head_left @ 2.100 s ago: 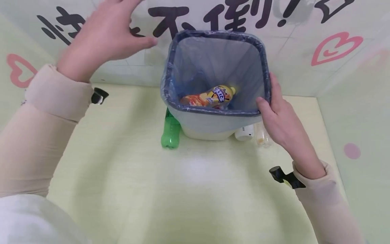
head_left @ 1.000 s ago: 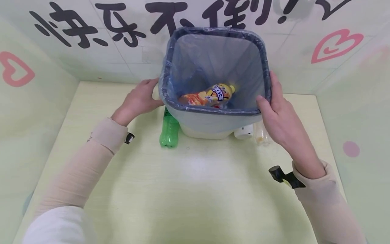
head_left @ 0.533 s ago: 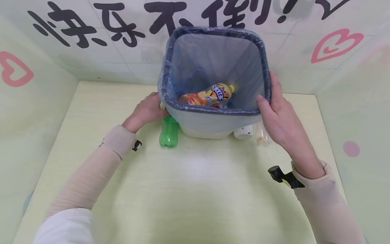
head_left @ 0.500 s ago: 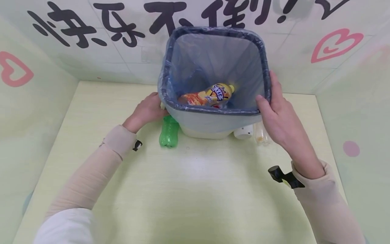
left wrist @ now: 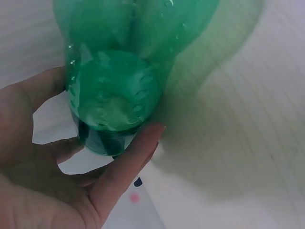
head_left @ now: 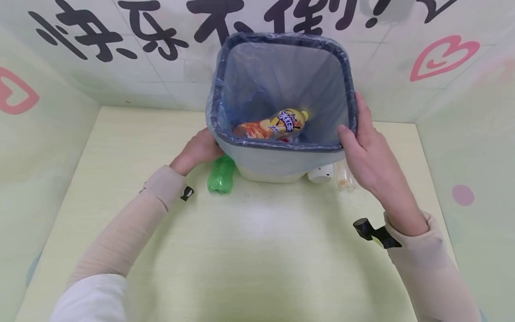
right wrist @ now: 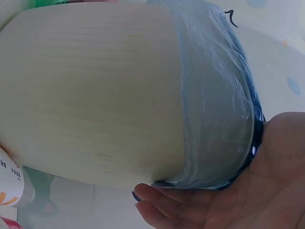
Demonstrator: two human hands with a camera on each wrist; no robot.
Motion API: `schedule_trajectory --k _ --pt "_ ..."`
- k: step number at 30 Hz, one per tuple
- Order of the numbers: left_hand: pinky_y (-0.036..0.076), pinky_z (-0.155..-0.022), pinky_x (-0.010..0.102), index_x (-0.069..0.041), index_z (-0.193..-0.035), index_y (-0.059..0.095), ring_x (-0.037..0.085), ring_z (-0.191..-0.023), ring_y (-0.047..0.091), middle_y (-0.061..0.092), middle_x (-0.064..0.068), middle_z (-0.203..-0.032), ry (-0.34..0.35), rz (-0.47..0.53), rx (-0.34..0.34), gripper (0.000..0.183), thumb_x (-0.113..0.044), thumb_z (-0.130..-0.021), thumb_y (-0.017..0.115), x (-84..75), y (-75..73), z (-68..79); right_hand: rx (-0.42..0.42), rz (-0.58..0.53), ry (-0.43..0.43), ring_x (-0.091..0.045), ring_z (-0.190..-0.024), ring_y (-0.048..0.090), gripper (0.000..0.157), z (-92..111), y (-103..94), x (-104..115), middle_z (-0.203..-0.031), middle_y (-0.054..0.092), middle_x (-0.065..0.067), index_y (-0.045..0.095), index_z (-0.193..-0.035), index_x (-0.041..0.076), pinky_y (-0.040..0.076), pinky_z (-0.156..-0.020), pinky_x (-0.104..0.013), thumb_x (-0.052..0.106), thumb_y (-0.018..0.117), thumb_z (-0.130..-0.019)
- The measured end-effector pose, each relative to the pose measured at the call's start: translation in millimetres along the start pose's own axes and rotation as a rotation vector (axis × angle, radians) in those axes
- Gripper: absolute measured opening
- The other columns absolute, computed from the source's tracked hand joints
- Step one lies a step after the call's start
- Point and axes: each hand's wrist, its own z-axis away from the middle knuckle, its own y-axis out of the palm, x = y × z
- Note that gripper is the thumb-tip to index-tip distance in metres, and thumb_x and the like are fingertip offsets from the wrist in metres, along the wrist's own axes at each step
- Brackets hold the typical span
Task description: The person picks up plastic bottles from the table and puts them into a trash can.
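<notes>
A white trash bin [head_left: 269,172] with a bluish plastic liner folded over its dark rim stands against the back wall in the head view. My right hand [head_left: 374,161] grips the bin's right rim, thumb on the inside edge and fingers outside, as the right wrist view also shows. At the bin's left side, my left hand [head_left: 198,150] holds the neck end of a green plastic bottle [head_left: 221,176]. In the left wrist view its fingers [left wrist: 128,164] and thumb reach around the bottle's far end. Inside the bin lies a yellow-orange labelled drink bottle [head_left: 287,123].
A white cup [head_left: 320,174] and a clear plastic bottle [head_left: 344,176] lie at the bin's front right foot. The pale wooden table [head_left: 257,250] extends toward me. Green decorated walls [head_left: 474,156] close in the sides and back.
My left hand has come down from high on the left to the green bottle beside the bin, its fingers moving around the neck end. The right hand keeps its hold on the rim.
</notes>
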Motion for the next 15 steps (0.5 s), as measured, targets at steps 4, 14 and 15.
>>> schedule_trajectory --k 4,14,15 --pt "0.040 -0.089 0.051 -0.011 -0.135 0.040 0.033 -0.111 0.047 0.048 0.014 -0.128 -0.002 -0.018 0.015 0.064 -0.039 -0.082 0.063 0.7 -0.3 -3.1 -0.008 0.006 0.001 -0.027 -0.127 0.033 0.058 0.1 -0.5 0.9 -0.143 0.031 -0.008 -0.003 -0.141 0.045 0.027 -0.100 -0.051 0.045 0.031 -0.094" --pt "0.040 -0.088 0.051 -0.012 -0.133 0.042 0.031 -0.109 0.049 0.049 0.011 -0.126 -0.002 0.014 0.009 0.073 -0.043 -0.074 0.070 2.3 1.9 -4.1 0.003 0.007 0.008 -0.029 -0.128 0.032 0.059 1.9 0.6 -1.3 -0.144 0.028 -0.010 -0.005 -0.141 0.043 0.026 -0.100 -0.051 0.047 0.030 -0.094" --pt "0.040 -0.088 0.050 -0.012 -0.132 0.043 0.030 -0.108 0.049 0.050 0.011 -0.125 0.013 0.019 0.002 0.072 -0.042 -0.073 0.071 2.9 2.2 -4.2 0.002 0.011 0.010 -0.029 -0.128 0.031 0.060 2.7 0.6 -2.0 -0.144 0.028 -0.011 -0.006 -0.142 0.042 0.026 -0.101 -0.051 0.047 0.030 -0.094"
